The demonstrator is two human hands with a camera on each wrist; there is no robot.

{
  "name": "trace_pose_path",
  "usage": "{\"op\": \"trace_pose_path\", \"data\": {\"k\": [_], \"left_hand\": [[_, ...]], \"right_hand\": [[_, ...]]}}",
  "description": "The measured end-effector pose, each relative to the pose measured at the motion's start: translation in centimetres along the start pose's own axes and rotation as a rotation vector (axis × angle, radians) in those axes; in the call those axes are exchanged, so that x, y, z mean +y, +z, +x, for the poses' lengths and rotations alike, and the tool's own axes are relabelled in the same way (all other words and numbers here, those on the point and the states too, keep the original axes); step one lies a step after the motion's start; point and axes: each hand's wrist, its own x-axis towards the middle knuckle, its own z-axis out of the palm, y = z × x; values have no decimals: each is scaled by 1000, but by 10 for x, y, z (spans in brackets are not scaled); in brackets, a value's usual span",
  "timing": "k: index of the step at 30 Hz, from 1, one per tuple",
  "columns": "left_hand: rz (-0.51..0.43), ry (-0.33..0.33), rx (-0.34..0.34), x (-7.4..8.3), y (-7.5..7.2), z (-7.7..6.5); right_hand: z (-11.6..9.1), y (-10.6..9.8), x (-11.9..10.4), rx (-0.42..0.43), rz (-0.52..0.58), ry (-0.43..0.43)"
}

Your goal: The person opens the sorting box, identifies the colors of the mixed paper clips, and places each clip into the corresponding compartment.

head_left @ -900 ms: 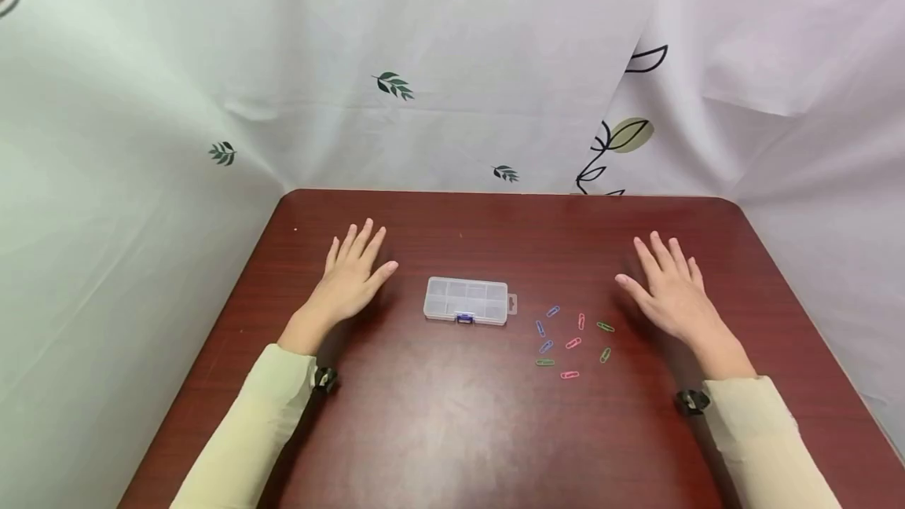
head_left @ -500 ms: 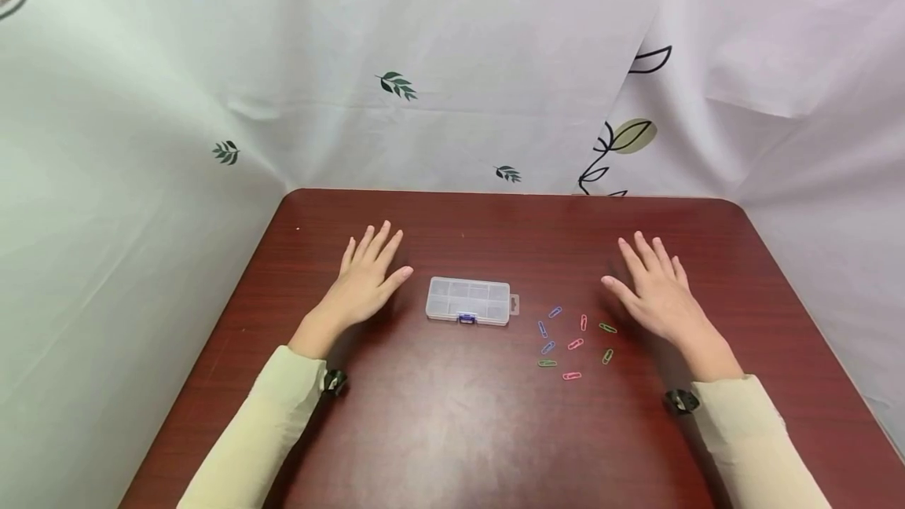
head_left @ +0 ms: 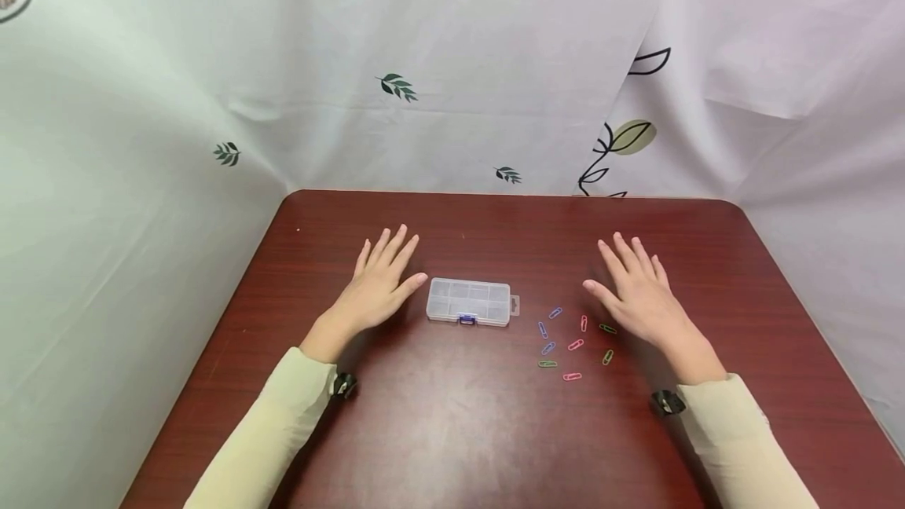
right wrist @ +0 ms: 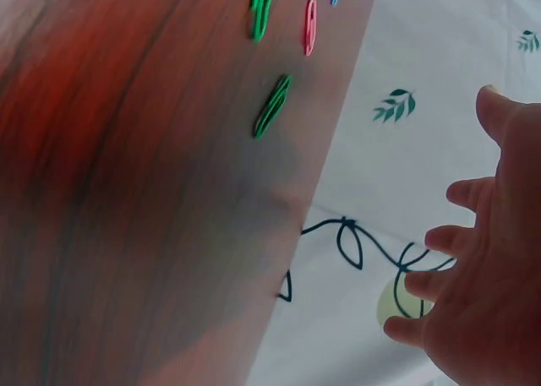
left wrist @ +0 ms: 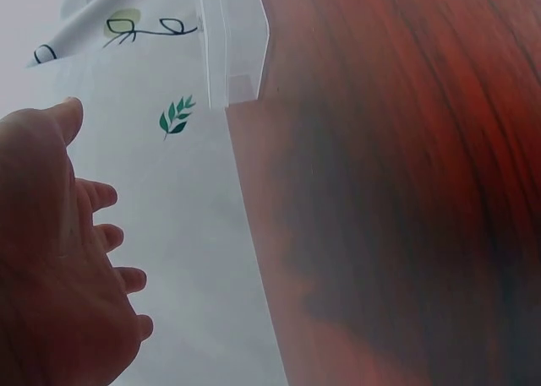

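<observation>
Box [head_left: 468,302] and paper clips [head_left: 576,344] lie between left hand [head_left: 375,288] and right hand [head_left: 639,297], both spread, now nearer.

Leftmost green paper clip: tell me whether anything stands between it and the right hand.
In the head view, the middle pink paper clip lies roughly in line between the right hand and the leftmost green paper clip. It appears flat on the table, so the hand could probably pass above it.

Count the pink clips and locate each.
3: far pink clip left of a green clip, middle pink clip between the other two, front pink clip nearest the head camera.
</observation>
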Motion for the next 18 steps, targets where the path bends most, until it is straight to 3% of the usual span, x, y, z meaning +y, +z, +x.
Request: {"op": "trace_pose_path", "data": {"k": [18], "left_hand": [[-10,68,-12,18,4,-1]], "right_hand": [[6,12,-24,-14,27,-52]]}}
